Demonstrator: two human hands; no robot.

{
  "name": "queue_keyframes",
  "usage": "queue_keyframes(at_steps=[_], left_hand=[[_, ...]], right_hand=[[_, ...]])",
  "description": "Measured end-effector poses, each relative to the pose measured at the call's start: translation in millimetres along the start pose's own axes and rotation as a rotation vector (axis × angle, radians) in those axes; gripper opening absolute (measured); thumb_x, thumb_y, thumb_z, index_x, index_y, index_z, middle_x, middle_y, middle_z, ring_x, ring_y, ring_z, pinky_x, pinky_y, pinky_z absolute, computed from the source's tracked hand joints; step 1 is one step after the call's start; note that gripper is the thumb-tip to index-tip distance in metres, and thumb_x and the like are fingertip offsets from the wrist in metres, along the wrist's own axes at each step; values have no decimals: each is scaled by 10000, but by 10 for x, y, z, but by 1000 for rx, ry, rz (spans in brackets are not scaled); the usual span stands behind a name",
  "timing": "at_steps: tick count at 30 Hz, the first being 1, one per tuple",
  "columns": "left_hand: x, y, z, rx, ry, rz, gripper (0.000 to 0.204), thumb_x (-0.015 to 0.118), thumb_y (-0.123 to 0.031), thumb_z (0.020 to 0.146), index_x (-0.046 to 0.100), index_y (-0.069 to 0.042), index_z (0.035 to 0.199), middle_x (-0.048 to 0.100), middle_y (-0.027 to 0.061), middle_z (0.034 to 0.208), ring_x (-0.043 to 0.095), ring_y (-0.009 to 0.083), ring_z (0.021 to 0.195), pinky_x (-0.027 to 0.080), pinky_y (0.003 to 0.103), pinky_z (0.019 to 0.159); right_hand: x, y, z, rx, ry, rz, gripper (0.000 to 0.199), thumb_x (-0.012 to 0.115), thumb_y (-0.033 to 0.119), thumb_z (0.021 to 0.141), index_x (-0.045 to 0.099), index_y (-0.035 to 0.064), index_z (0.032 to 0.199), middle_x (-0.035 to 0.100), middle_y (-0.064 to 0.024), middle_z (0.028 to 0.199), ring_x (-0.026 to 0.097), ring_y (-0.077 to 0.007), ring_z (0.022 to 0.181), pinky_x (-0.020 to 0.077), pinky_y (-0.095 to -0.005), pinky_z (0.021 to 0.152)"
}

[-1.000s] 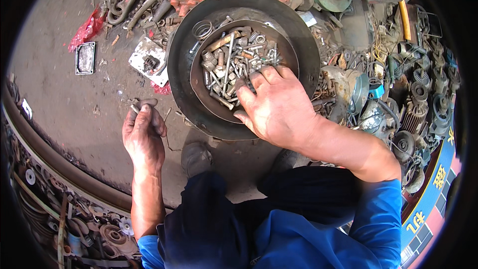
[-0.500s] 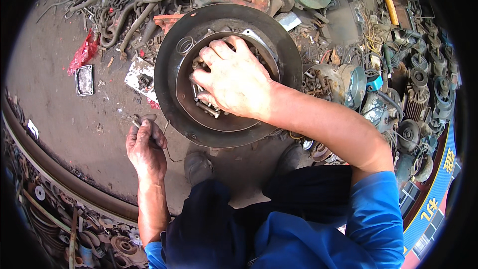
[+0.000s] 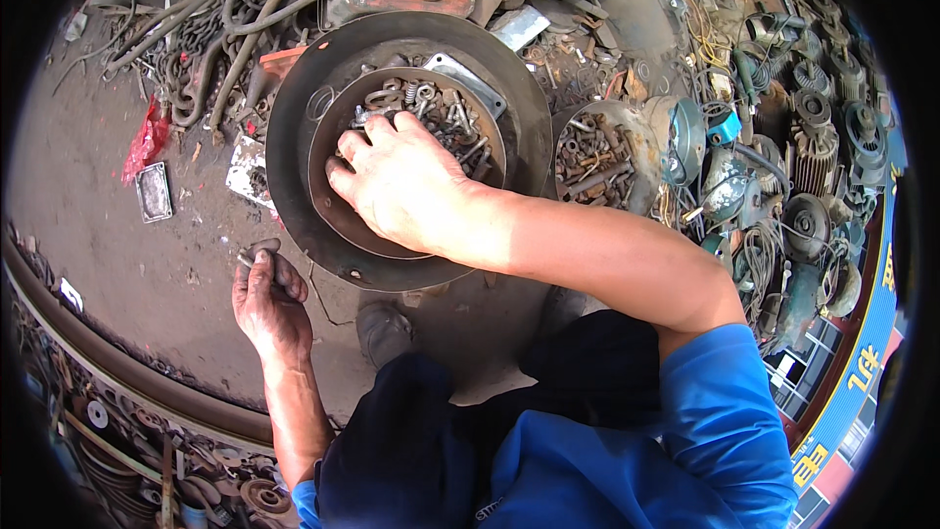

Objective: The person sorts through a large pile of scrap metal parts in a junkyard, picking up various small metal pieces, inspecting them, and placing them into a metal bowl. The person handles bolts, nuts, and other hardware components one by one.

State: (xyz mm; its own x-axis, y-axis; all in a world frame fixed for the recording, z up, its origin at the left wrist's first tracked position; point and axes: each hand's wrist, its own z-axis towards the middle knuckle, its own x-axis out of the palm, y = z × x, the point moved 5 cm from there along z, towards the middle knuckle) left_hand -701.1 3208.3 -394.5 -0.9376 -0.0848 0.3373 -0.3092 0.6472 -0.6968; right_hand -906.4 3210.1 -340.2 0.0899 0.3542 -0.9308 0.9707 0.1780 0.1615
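Observation:
My right hand (image 3: 401,181) is inside a round metal bowl (image 3: 321,152) of loose bolts, nuts and springs. Its fingers are bent and apart over the near left part of the heap (image 3: 455,122), their tips partly hidden. The bowl sits in a wider dark metal pan (image 3: 294,206). Left of the pan, my left hand (image 3: 269,299) is closed, pinching a small metal bolt (image 3: 245,259) between thumb and fingers. A flat metal plate with holes (image 3: 455,73) and a thin ring (image 3: 319,103) lie in the pan, beside the bowl.
Right of the pan stands a container of rusty bolts (image 3: 597,162), with electric motor parts (image 3: 813,147) beyond. Chains and hoses (image 3: 211,49) lie far left, near a red plastic scrap (image 3: 147,142) and a small metal frame (image 3: 154,192). A long rail (image 3: 127,362) crosses lower left.
The view has shifted, so the pan appears farther left. My right hand has moved toward the bowl's near side, uncovering more hardware at the far side. My left hand still grips the bolt.

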Motion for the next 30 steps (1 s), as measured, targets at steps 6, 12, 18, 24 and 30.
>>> queue_keyframes(at_steps=[6, 12, 18, 24, 30], left_hand=[[-65, 1, 1, 6, -1, 5, 195, 580, -171, 986, 632, 0, 1064, 484, 13, 685, 419, 109, 560, 325, 256, 514], [-103, -5, -3, 3, -11, 10, 193, 573, -170, 989, 631, -6, 1072, 480, 10, 684, 413, 109, 557, 322, 259, 515], [-132, -2, -3, -13, -62, -2, 187, 575, -165, 986, 629, -5, 1067, 471, 8, 673, 414, 109, 550, 321, 262, 506], [-178, 12, -14, 6, -57, -44, 180, 597, -150, 977, 632, 16, 1039, 493, 16, 655, 426, 111, 526, 345, 259, 491], [-127, 67, 17, -21, -35, -62, 159, 584, -143, 983, 608, 11, 1015, 526, 37, 684, 444, 117, 540, 373, 268, 493]], right_hand=[[52, 95, 78, -4, -73, 53, 221, 514, 205, 921, 664, 78, 1024, 621, -136, 1138, 562, -289, 1133, 421, -433, 948], [91, 177, 63, -106, 44, -64, 205, 521, 212, 926, 651, 77, 1010, 661, -112, 1025, 606, -267, 1038, 464, -410, 876], [-31, 69, -125, -192, 37, -139, 215, 552, 205, 889, 688, 79, 997, 665, -89, 1041, 617, -253, 1010, 487, -395, 833], [-193, -279, -360, -87, 313, -341, 214, 553, 182, 877, 737, 77, 910, 650, -64, 1067, 595, -242, 1022, 445, -389, 859], [-314, -238, -359, -157, 145, -294, 213, 551, 184, 870, 721, 59, 897, 660, -75, 960, 586, -225, 989, 442, -382, 852]])
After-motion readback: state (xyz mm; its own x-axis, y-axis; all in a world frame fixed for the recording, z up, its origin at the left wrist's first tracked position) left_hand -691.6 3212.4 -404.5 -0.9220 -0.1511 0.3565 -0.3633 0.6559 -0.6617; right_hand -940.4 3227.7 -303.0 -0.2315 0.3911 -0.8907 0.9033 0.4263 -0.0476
